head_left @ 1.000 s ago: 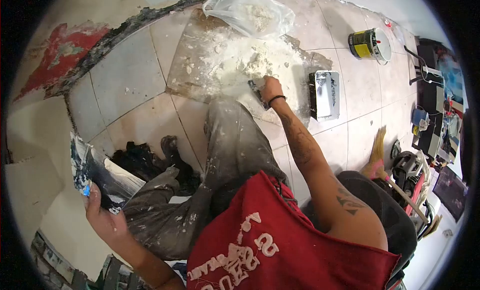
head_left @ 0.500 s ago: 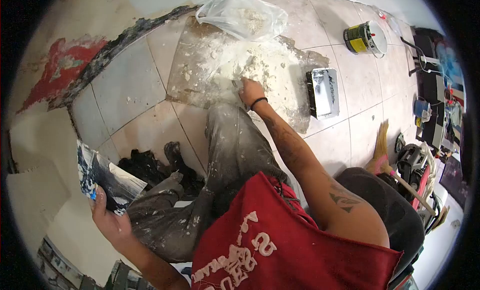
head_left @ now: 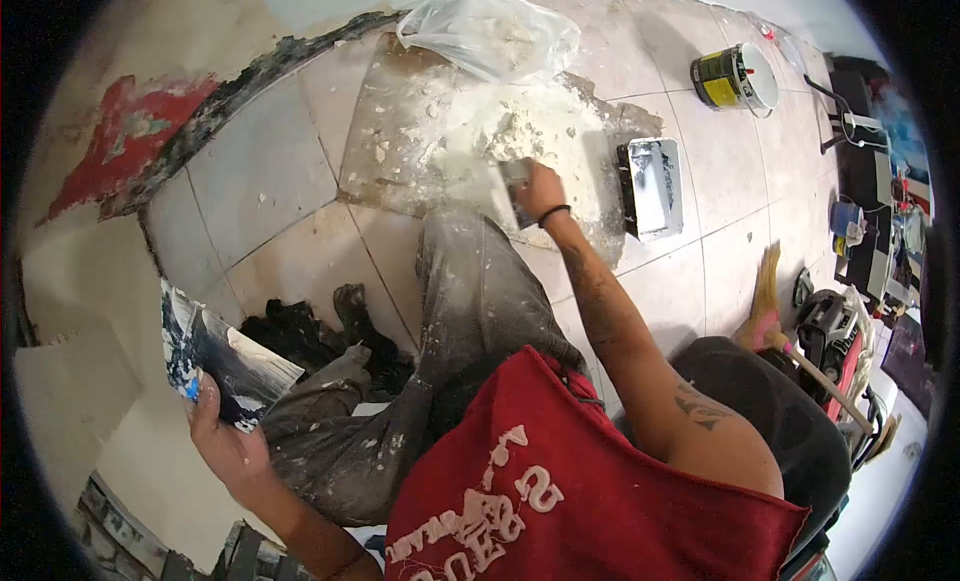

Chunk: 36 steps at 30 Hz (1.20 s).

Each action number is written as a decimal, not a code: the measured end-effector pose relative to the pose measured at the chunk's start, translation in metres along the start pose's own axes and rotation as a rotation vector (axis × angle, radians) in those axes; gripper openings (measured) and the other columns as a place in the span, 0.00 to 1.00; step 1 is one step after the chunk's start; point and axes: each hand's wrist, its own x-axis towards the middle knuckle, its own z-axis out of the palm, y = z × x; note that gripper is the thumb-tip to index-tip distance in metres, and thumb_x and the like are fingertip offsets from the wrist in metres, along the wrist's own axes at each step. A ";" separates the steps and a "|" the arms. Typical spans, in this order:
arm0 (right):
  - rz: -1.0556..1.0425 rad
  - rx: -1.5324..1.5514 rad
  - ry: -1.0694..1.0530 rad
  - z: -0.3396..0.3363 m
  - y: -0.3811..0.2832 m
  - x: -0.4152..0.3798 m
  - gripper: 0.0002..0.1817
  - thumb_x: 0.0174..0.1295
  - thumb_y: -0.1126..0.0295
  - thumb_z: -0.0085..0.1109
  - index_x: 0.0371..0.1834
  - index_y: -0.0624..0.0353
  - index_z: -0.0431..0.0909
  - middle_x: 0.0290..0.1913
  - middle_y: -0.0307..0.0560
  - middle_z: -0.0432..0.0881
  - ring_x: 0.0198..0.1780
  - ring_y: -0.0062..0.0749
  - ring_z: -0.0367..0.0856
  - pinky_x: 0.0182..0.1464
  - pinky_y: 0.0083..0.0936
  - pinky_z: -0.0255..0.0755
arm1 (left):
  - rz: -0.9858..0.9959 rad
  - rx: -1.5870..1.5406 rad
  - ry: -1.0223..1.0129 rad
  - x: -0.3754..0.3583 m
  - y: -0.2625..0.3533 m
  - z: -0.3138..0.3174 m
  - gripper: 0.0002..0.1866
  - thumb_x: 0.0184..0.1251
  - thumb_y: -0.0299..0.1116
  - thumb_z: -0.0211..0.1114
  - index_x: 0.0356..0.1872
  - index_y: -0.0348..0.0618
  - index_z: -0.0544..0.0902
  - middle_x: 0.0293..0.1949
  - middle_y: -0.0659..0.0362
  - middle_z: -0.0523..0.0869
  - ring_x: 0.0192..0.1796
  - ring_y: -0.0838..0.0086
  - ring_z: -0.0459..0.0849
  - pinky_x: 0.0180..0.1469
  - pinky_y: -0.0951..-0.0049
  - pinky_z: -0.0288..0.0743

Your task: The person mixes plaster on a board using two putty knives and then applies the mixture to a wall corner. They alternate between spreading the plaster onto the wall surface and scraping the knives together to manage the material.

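Far left, left hand (head_left: 235,459) pinches broad, paste-smeared, flat metal-looking blade (head_left: 240,363) at lower edge, thumb on near face; other fingers hidden, spread unclear. Blade looks light, stiff, slippery where smeared; best held by drier back edge. Further right, right hand (head_left: 544,193), fingers curled shut round small grey flat trowel (head_left: 512,189), likely light, rigid, best gripped at back; trowel over pale powder (head_left: 470,123) on brown sheet (head_left: 366,176).

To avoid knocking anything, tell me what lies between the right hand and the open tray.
Between the right hand and the tray, the head view shows just pale powder on a brown sheet.
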 end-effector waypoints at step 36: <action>0.551 0.276 0.406 0.022 0.099 0.011 0.18 0.42 0.71 0.64 0.36 0.69 0.73 0.36 0.60 0.78 0.38 0.50 0.78 0.41 0.36 0.71 | -0.062 -0.056 0.052 -0.006 0.002 0.003 0.18 0.64 0.26 0.54 0.55 0.33 0.70 0.51 0.51 0.77 0.52 0.65 0.77 0.56 0.63 0.70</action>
